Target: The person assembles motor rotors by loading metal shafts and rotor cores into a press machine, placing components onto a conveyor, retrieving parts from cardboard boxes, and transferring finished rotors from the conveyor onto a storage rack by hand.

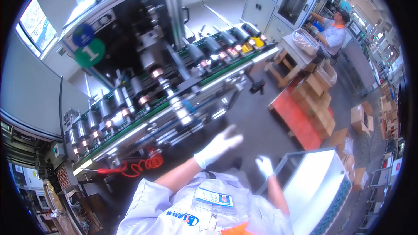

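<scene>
My left hand [220,146], in a white glove, is held out in front of my body. Its fingers are apart and hold nothing. It is nearest to the front rail of a long conveyor [150,115]. On that conveyor stands a row of dark metal cylinders with shafts and copper-coloured ends, like motor armatures [194,53]. My right hand [264,166], also in a white glove, is lower and to the right, beside a white cart [311,176]. Its fingers look loosely stretched, with nothing visible in them.
A machine housing [126,30] rises behind the conveyor. A coiled red air hose [150,162] hangs below its left part. To the right lie an orange board [296,117] and cardboard boxes [311,106]. A co-worker [333,37] is at a table at the far right.
</scene>
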`<action>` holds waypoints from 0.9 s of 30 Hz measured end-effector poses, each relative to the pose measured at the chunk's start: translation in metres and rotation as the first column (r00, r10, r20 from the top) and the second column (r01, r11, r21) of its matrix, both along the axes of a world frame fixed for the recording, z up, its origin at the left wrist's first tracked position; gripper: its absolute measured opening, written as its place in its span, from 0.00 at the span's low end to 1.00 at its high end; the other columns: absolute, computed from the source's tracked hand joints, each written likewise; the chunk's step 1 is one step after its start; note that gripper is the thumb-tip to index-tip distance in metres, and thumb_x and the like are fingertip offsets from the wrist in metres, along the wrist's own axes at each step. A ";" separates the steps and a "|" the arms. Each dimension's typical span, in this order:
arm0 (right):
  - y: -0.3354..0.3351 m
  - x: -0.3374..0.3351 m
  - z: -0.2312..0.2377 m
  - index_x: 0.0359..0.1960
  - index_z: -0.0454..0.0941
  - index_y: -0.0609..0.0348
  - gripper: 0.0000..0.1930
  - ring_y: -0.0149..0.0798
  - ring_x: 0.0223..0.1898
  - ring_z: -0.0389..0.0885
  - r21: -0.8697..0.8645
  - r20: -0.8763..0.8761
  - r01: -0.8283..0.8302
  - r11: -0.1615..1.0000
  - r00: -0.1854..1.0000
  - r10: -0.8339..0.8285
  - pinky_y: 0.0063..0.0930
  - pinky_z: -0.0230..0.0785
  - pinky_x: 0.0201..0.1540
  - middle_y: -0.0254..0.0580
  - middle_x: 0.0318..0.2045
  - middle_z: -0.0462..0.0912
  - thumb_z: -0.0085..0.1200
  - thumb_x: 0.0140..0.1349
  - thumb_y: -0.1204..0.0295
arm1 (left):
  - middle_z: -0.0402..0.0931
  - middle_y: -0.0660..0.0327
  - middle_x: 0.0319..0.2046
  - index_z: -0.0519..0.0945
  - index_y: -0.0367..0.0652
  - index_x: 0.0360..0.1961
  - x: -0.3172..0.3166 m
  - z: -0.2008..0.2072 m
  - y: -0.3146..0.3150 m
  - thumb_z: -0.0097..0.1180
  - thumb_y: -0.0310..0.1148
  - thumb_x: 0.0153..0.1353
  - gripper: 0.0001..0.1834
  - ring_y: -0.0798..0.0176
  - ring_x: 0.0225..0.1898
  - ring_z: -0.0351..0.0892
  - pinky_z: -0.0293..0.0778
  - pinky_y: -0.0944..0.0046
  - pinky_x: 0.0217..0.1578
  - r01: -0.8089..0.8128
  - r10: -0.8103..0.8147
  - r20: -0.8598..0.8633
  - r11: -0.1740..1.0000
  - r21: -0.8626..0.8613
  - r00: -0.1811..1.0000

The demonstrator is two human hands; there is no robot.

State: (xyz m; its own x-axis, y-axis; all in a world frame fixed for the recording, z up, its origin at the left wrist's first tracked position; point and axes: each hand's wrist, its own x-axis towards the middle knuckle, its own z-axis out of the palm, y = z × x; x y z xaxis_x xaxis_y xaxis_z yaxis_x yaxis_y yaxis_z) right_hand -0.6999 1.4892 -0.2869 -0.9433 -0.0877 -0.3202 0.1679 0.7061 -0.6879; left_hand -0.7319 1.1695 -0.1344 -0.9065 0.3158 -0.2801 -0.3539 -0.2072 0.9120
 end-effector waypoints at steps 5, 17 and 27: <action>0.026 -0.181 0.121 0.59 0.77 0.68 0.21 0.34 0.42 0.85 -0.470 0.186 0.038 0.882 0.981 0.057 0.26 0.75 0.46 0.41 0.46 0.85 0.55 0.70 0.66 | 0.78 0.51 0.50 0.72 0.28 0.60 -0.142 0.051 0.020 0.59 0.48 0.66 0.34 0.60 0.50 0.75 0.69 0.63 0.55 -0.408 0.264 -0.464 0.880 -0.243 0.846; -0.053 -0.586 0.211 0.64 0.72 0.66 0.28 0.27 0.48 0.77 -0.637 -0.080 -0.162 0.754 0.986 0.144 0.23 0.69 0.52 0.37 0.51 0.81 0.61 0.68 0.62 | 0.72 0.36 0.60 0.59 0.19 0.68 -0.335 0.038 -0.034 0.68 0.49 0.60 0.50 0.53 0.61 0.73 0.65 0.60 0.63 -0.900 0.846 -0.343 0.311 -0.306 0.409; -0.135 -0.707 0.176 0.52 0.77 0.52 0.19 0.33 0.40 0.85 -0.620 0.547 -0.099 0.779 0.657 0.519 0.37 0.80 0.47 0.34 0.41 0.83 0.61 0.67 0.55 | 0.82 0.63 0.40 0.81 0.38 0.49 -0.376 0.002 -0.076 0.67 0.41 0.63 0.20 0.70 0.37 0.82 0.80 0.68 0.36 -0.834 0.874 0.072 0.481 -0.269 0.481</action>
